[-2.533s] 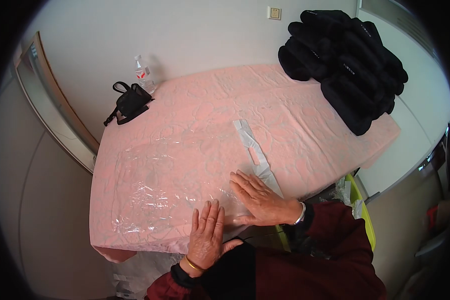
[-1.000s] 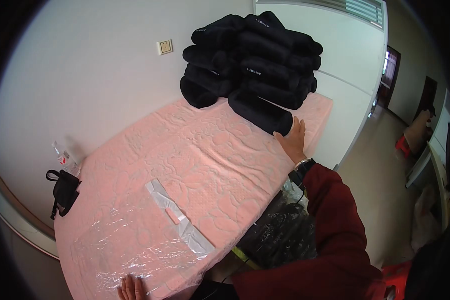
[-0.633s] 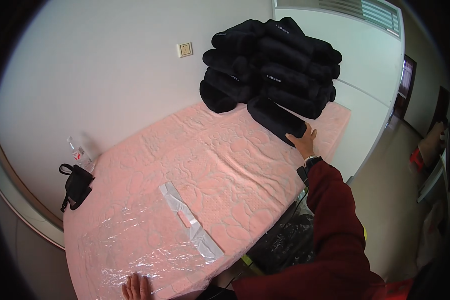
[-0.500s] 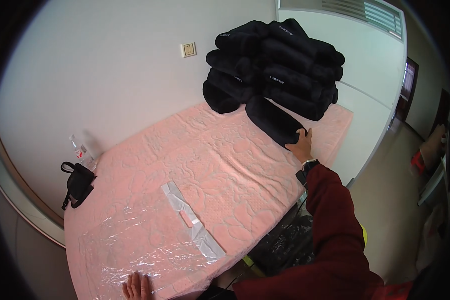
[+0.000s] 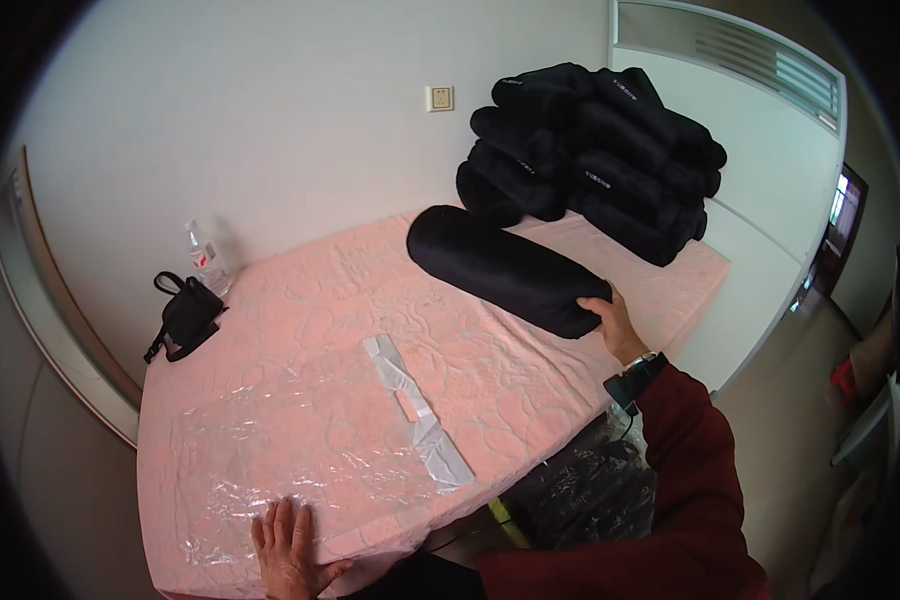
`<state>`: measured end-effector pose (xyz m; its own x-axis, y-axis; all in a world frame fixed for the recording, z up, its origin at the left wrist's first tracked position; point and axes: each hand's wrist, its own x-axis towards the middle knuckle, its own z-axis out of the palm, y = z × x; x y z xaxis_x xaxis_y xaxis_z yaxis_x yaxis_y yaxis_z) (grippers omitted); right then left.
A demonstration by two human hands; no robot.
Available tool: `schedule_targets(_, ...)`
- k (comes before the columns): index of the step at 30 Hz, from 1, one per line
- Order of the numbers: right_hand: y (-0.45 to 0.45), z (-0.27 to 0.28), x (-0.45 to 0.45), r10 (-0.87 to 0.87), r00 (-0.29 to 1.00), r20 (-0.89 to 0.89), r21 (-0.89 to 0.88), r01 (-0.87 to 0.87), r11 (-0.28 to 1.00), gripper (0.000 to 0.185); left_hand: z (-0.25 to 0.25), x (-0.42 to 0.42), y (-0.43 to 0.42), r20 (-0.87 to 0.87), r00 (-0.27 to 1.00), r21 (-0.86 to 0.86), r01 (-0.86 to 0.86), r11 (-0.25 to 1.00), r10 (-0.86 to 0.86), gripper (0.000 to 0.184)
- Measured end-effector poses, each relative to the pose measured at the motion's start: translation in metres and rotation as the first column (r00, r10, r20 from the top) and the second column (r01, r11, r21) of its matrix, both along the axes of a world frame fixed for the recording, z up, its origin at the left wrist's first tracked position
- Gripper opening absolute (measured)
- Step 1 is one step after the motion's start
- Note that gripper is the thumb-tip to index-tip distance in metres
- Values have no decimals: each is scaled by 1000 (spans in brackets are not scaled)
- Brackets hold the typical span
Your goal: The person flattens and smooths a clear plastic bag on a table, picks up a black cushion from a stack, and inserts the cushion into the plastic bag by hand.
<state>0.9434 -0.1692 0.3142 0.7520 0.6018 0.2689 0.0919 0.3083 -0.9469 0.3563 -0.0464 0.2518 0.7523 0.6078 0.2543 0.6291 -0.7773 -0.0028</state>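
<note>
A black bolster pillow (image 5: 505, 270) lies slantwise in front of the pile, and my right hand (image 5: 613, 322) grips its near right end, thumb on top and the other fingers hidden behind that end. My left hand (image 5: 288, 550) rests flat, fingers out, on the near edge of a clear plastic bag (image 5: 300, 450). The bag is spread over the pink patterned cover (image 5: 310, 300) of the table. A white strip with a cut-out handle (image 5: 435, 450) runs along the bag's right side.
Several black bolsters (image 5: 610, 150) are piled at the back right against a white partition (image 5: 750, 220). A water bottle (image 5: 206, 262) and a small black bag (image 5: 187, 315) stand at the left by the wall. Dark plastic wrapping (image 5: 580, 490) shows below the table's front edge.
My right hand has pulled the bolster away from the pile, nearer and leftward over the table. More of my left hand shows on the plastic bag. The camera view has shifted.
</note>
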Motion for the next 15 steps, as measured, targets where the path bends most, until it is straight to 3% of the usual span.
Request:
schedule_targets(1, 1, 6, -14, 24, 1000, 0, -5, -24, 1000, 45, 2, 0, 0, 0, 1000, -5, -24, 1000, 24, 113)
schedule_targets(2, 5, 9, -29, 164, 973, -160, 65, -155, 986, 43, 3, 1, 0, 0, 1000, 10, -1, 1000, 1, 112)
schedule_targets(4, 15, 13, -58, 442, 783, -438, 253, -364, 896, 40, 8, -2, 0, -8, 999, 44, 38, 998, -38, 111)
schedule_targets(5, 20, 13, -70, 468, 763, -445, 253, -394, 883, 40, 8, -3, -1, -15, 1000, 41, 3, 999, -2, 111)
schedule_targets(6, 23, 12, -77, 533, 724, -438, 217, -490, 844, 40, 9, -4, -1, 184, 983, -33, 32, 999, -26, 109)
schedule_targets(8, 28, 12, -94, 647, 634, -422, 147, -657, 740, 39, 12, -8, -3, 562, 826, -130, 135, 982, -40, 108)
schedule_targets(9, 29, 14, -108, 660, 617, -428, 151, -672, 725, 39, 18, -11, -6, 556, 831, -132, 113, 985, -21, 108)
schedule_targets(11, 30, 20, -146, 680, 578, -450, -2, -762, 647, 41, 21, -14, -10, 881, 470, -233, 331, 914, 54, 105)
schedule_targets(12, 30, 22, -163, 685, 561, -465, -79, -797, 599, 43, 20, -18, -12, 960, 245, -234, 447, 863, 133, 104)
schedule_targets(15, 32, 27, -210, 696, 596, -401, -223, -800, 557, 47, -25, -68, 5, 927, 283, -351, 434, 830, 244, 102)
